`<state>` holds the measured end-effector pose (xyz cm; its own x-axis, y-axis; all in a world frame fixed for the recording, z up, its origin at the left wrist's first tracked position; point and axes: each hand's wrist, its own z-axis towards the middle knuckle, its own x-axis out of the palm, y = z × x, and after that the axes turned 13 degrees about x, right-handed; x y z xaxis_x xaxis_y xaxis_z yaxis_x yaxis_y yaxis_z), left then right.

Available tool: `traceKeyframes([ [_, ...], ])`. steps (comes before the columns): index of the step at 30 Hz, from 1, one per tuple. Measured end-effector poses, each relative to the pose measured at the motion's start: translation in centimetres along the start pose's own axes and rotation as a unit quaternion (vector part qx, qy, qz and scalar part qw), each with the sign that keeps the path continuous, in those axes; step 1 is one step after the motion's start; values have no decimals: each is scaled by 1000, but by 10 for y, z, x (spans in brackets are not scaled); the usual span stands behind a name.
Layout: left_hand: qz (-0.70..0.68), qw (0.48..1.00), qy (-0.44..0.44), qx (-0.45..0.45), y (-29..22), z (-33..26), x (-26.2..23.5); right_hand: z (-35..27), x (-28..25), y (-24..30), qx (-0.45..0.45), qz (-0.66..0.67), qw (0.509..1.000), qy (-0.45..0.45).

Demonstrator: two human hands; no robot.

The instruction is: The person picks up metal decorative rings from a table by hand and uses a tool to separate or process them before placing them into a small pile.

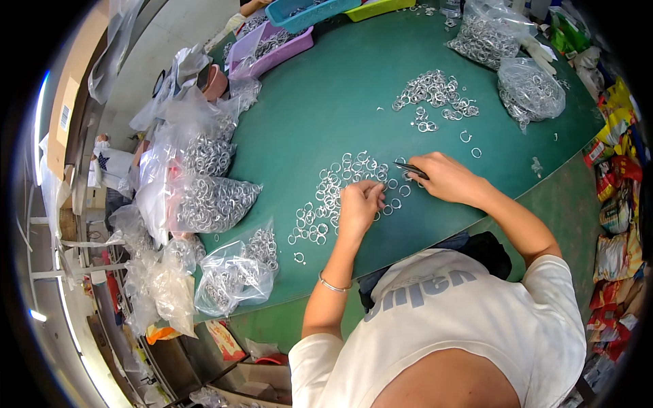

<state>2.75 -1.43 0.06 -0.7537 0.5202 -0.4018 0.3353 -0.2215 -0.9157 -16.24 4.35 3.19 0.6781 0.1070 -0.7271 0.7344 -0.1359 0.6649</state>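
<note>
Many small silver metal rings (330, 187) lie scattered in a loose patch on the green tabletop, each with a small gap or tab. My left hand (359, 207) rests among them at the patch's near right side, thumb and fingers pinched together; whatever is between the fingertips is too small to make out. To its right, my right hand (449, 178) is closed round a slim black pointed tool (412, 170), perhaps tweezers. The tool's tip points left, close to rings at the patch's right edge.
A second heap of rings (430, 92) lies farther back. Clear bags of rings (216, 202) line the left edge, and another bag (530, 88) sits at the far right. Purple (286, 47) and blue (306, 17) baskets stand at the back, near another person's hand (253, 7).
</note>
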Motion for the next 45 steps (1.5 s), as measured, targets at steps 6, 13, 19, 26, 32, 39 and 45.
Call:
traceKeyframes([
  [6, 288, 955, -18, 69, 11, 8, -7, 25, -12, -41, 99, -55, 975, -191],
  [13, 239, 959, -22, 149, -12, 27, 19, 51, -24, -70, 187, -35, 970, -154],
  [19, 30, 976, -43, 210, -18, 53, 41, 37, -41, -68, 139, 228, 960, -85],
  [26, -290, 957, 9, 23, -30, 58, 47, 14, -34, -33, 94, 230, 966, -69],
  [32, -408, 912, -32, 10, -35, 43, 40, 6, -21, -20, 87, 389, 915, -63],
  [39, -384, 918, -79, 62, -41, 24, 44, -2, -24, -13, 142, 480, 865, 20],
  [45, -117, 962, -149, 199, -44, 11, 44, -5, -20, -8, 128, 474, 871, 19],
])
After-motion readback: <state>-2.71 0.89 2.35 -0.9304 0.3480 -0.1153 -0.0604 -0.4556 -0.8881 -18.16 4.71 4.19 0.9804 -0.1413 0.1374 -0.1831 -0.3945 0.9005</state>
